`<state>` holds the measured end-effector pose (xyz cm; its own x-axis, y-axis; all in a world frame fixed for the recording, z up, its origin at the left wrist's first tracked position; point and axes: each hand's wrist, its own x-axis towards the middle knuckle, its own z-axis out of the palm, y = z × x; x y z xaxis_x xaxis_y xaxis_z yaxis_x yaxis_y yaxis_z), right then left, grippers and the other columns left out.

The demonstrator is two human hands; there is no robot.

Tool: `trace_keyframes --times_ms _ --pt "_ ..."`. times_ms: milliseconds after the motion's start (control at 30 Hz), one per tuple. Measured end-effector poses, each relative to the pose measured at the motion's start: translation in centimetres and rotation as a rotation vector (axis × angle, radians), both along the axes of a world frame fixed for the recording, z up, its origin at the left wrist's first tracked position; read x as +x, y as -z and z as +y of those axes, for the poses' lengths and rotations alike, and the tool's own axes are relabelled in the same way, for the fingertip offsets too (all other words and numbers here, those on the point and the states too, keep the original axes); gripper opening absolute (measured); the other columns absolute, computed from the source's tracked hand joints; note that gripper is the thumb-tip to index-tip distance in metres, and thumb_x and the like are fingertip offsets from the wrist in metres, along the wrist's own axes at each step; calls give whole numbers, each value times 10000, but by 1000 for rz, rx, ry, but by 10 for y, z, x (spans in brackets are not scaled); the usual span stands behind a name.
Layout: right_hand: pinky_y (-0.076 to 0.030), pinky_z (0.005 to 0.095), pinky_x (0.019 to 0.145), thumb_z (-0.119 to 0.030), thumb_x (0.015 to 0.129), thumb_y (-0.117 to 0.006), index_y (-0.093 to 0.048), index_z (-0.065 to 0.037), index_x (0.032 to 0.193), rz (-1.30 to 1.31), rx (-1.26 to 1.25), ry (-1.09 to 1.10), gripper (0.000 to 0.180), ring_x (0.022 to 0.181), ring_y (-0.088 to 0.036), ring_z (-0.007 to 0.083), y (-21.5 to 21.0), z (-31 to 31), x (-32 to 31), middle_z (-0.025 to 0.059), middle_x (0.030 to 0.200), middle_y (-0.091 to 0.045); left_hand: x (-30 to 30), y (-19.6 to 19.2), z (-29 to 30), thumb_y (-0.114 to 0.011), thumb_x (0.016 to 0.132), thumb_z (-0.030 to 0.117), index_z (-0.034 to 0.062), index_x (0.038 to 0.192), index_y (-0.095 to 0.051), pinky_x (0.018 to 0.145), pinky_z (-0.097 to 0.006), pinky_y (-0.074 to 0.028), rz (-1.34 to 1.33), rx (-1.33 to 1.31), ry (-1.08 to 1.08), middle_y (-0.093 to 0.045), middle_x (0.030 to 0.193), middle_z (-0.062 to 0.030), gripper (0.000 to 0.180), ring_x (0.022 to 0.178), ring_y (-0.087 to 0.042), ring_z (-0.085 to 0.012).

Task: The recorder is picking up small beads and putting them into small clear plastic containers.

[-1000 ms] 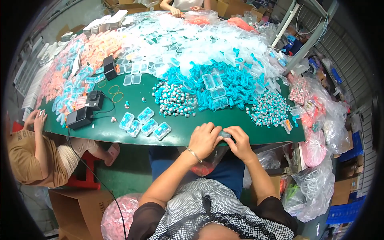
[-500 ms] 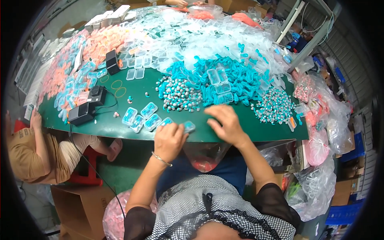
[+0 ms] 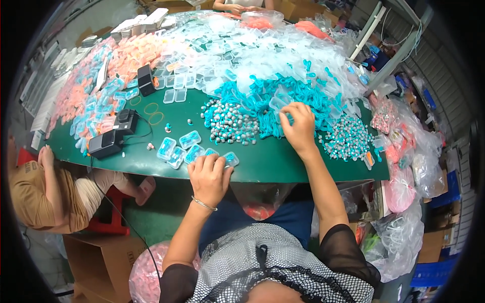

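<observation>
My left hand [image 3: 208, 177] is at the table's near edge. Its fingers are curled against a small clear plastic case [image 3: 231, 159] with turquoise contents. Just left of it lie several similar filled cases [image 3: 190, 139], one partly covered by the fingers. Farther off, my right hand [image 3: 299, 127] reaches over a heap of turquoise cords [image 3: 265, 91]. Its thumb and fingers close on the lower end of an open clear plastic case [image 3: 279, 100] on the heap; the fingers hide part of that case.
Grey-and-turquoise beads [image 3: 230, 121] lie left of the cords, and another bead pile [image 3: 346, 136] lies right. Clear cases [image 3: 212, 55] cover the far table. Black devices [image 3: 106, 144] with a cable stand left. A seated person [image 3: 38, 197] is at the left; another person's hands [image 3: 237, 7] are at the far edge.
My right hand has moved away from me, from the table's front area to the clear case on the cords. My left hand has shifted slightly left along with the filled case.
</observation>
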<state>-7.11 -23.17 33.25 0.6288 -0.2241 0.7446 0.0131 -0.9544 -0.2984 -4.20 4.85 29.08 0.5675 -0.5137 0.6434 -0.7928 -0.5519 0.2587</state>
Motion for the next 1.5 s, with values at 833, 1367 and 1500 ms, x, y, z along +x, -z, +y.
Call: trace_keyframes --times_ms 833,1367,1500 --pt "-472 378 755 -7 774 -697 -682 -64 862 93 180 -81 106 853 -627 280 29 -9 -142 85 899 -650 16 -3 -112 -681 736 178 121 777 -657 725 -425 -401 -16 159 -25 -626 793 -74 75 800 -616 -261" --pt "-472 390 756 -92 794 -706 -697 -85 855 139 99 114 62 831 -635 263 29 -52 -130 57 873 -680 8 -5 -112 -757 738 194 161 907 -682 746 -437 -393 28 85 27 -607 900 -44 187 901 -585 -267" --pt "-464 396 762 -109 803 -704 -699 -98 858 148 91 171 56 854 -636 254 32 -54 -131 45 879 -681 14 -11 -102 -768 727 206 170 944 -687 753 -436 -397 72 194 -26 -611 908 -40 234 909 -586 -266"
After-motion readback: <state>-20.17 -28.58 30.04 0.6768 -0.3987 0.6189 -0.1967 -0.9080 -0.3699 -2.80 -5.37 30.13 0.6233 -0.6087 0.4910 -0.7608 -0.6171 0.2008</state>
